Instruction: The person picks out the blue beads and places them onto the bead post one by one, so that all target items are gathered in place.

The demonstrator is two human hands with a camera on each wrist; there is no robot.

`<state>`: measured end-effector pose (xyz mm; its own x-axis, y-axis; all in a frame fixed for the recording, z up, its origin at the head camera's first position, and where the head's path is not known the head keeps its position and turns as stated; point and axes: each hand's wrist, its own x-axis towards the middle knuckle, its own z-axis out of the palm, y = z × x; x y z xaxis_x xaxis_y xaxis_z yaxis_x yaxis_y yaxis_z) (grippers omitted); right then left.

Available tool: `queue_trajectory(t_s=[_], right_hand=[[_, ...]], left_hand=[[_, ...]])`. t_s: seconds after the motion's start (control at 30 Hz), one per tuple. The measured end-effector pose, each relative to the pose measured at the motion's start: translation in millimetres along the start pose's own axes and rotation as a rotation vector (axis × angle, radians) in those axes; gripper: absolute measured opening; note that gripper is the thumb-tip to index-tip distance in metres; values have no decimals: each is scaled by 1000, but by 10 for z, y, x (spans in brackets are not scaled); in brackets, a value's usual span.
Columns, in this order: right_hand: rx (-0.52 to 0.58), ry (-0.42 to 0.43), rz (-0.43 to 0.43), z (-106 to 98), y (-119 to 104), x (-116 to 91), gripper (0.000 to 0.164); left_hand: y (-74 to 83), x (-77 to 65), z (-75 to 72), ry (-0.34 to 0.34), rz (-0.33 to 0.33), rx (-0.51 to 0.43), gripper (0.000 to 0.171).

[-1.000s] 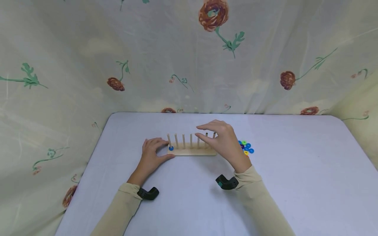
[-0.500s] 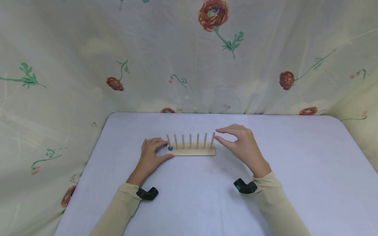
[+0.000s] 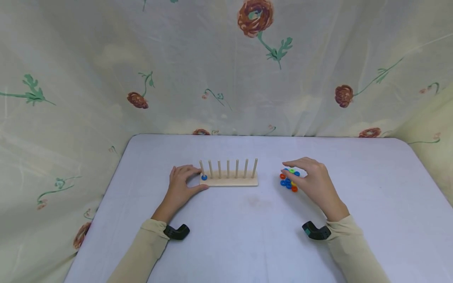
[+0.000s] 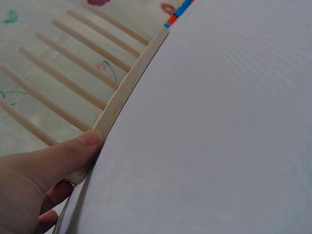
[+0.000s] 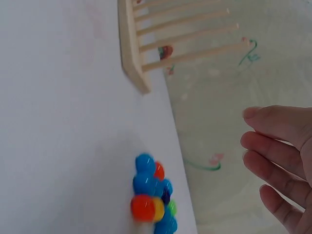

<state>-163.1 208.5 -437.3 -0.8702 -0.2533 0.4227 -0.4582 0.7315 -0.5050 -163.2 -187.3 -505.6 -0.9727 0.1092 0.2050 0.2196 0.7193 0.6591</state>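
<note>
A pale wooden peg board (image 3: pixel 230 182) with a row of upright pegs stands on the table, and one blue bead (image 3: pixel 204 178) sits low on its leftmost peg. My left hand (image 3: pixel 182 184) grips the board's left end, thumb against the front edge and fingers around the far side; the left wrist view shows the thumb (image 4: pixel 73 153) pressing the wood. My right hand (image 3: pixel 316 182) hovers above a small pile of coloured beads (image 3: pixel 288 183), thumb and fingers apart with nothing between them. It partly hides the pile in the head view. In the right wrist view the beads (image 5: pixel 145 184) lie below the fingers.
A white-covered table (image 3: pixel 226 243) carries the board and the pile. Behind it hangs a flowered curtain (image 3: pixel 191 70), close to the table's far edge. A small black camera (image 3: pixel 316 231) is worn on my right wrist, another black camera (image 3: pixel 177 232) on my left.
My right hand has moved right, from over the pegs to above the bead pile, thumb and fingers still apart. My left hand keeps its hold on the board's left end.
</note>
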Motion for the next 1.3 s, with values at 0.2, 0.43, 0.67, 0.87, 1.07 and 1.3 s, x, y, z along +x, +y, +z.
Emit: queue_trajectory(t_s=[0.2,0.43,0.67,0.87,1.07,1.3], right_hand=[[-41,-21,68,-63,208,-163,25],[-78,-32,92,-91,384,-292,24],[-88,-76,139,-82,486,-327,23],[-95,-184,267,-65,503,-351,27],[-91,-208,274,-37,564,-365,27],[-95,-195,232,-5,609,-376,24]], left_hand=[[-6,9,16,5,3,-4,56],[7,3,2,7,6,-1,56],[-11,-4,6,13,9,-10,57],[-29,-4,7,12,14,-8,58],[-30,1,-4,-3,1,-14,59],[-35,2,3,-1,7,-10,58]])
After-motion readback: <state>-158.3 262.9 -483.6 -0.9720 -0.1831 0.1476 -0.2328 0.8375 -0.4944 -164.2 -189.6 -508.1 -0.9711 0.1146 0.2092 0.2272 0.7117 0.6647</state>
